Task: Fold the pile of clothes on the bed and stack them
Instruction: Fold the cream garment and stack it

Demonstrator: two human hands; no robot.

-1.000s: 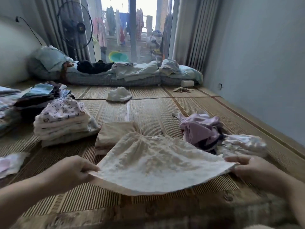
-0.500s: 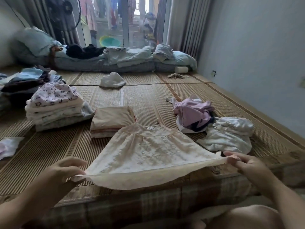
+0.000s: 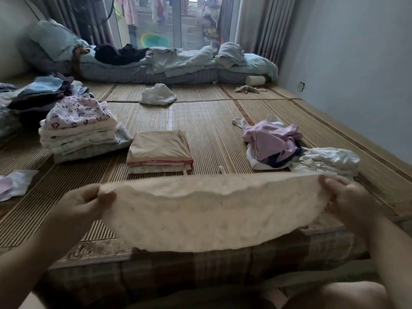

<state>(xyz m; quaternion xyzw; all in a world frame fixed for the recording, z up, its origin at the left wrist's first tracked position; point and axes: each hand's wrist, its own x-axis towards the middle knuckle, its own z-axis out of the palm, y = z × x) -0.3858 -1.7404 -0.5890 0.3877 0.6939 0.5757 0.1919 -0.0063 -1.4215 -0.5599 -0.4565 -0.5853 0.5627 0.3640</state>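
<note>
- At the near edge of the bed (image 3: 200,121), the cream dress (image 3: 211,215) is held up off the mat, stretched wide btwn both hands. Its far part is hidden behind the raised edge.
- Left hand (image 3: 82,204): fingers curled, thumb on top, pinching the dress's left corner.
- Right hand (image 3: 347,197): same pinch on the right corner. Neither hand has anything else in it.
- Step in hand, as I read it: one garment at the spread-and-straighten stage. No fold shows in it yet.
- Looks done: tall stack (image 3: 82,134) w/ a print top at left and beige stack (image 3: 159,150) just right of it, both neat.
- Looks left to do: lilac heap (image 3: 272,143) and white heap (image 3: 327,161) at right, touching, both rumpled. A loose white item (image 3: 158,97) lies farther back.
- Task approx. past halfway, judging by stacks vs heaps.
- Next move prob. calls for:
  - laying the dress flat on the bare mat strip just near of the beige stack
  - folding the sides in, then hem toward neck, to about that stack's footprint
  - setting it on top
- Watch for: the cloth looks thin & limp, sagging in the middle. Even pull on both corners is needed or it'll land skewed.
</note>
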